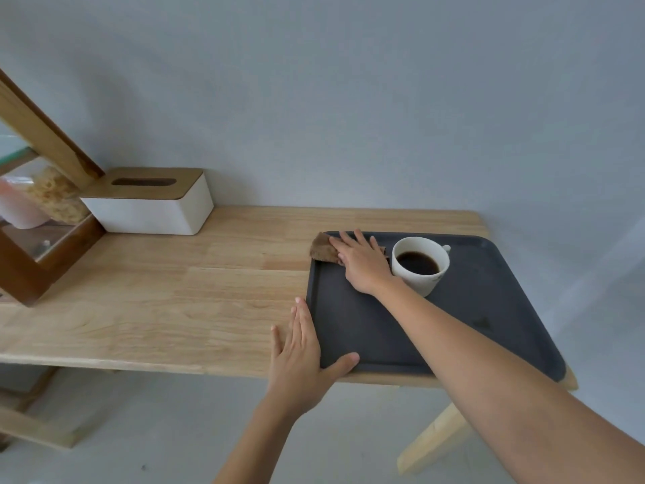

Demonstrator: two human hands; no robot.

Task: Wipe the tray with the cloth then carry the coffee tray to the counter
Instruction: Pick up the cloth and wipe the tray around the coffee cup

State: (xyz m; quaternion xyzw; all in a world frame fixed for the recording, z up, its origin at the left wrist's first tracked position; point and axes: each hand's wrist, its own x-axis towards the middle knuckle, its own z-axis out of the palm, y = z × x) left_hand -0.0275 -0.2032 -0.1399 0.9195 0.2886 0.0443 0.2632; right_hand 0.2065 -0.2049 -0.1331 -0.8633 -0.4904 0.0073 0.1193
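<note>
A dark grey tray lies on the right end of a wooden table. A white cup of black coffee stands on the tray's far middle. A brown cloth sits at the tray's far left corner, partly over the rim. My right hand presses flat on the cloth, fingers spread, just left of the cup. My left hand rests flat against the tray's near left corner, with the thumb on the tray and the fingers on the table along its left rim.
A white tissue box with a wooden lid stands at the table's back left. A wooden-framed glass case holding bagged food is at the far left. A grey wall runs behind the table. The tray's near right corner overhangs the table edge.
</note>
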